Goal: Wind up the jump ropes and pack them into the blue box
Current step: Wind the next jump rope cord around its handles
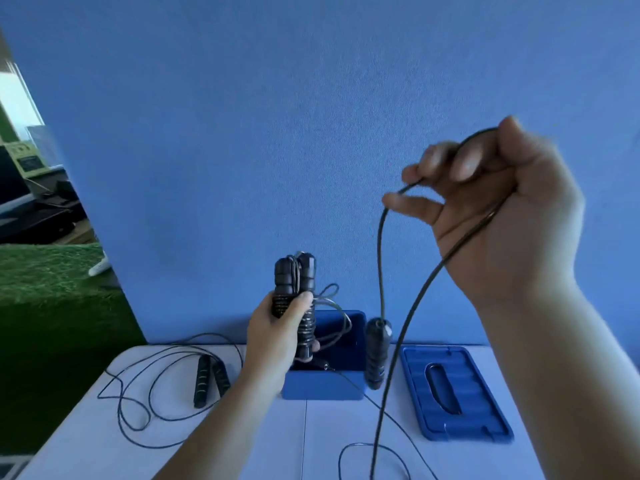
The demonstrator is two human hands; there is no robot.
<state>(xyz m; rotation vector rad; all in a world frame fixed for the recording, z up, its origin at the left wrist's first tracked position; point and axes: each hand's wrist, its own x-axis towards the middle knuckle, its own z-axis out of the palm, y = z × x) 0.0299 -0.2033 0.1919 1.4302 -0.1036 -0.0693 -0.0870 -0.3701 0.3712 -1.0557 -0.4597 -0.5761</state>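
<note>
Black cord (380, 265) runs through the raised right hand (502, 216). Its fingers curl loosely round the cord and the outer ones pinch it near their tips, so one handle (377, 351) dangles just beside the right wall of the blue box (322, 388). The left hand (277, 334) grips a wound rope (294, 282): two handles side by side with cord wrapped round them, held upright above the box's left side. A few slack turns stick out toward the opening.

The step looks like gathering a second rope for winding while the finished bundle is not yet packed. It would go best to tuck those slack turns in and drop the bundle into the box first, which frees the left hand. Then bring this rope's two handles together and wrap with even tension. The free cord trails down off the lower edge and loops on the table, so it should be fed slowly to keep it from knotting.

The white table (322, 431) has a seam down its middle, and the box stands at its far edge against a blue wall (311, 133). The lid (478, 403) lies flat to the right, apart from the box. A loose rope (209, 379) sprawls in wide loops on the left. Past the wall's left edge are green turf (52, 289) and a dim room
</note>
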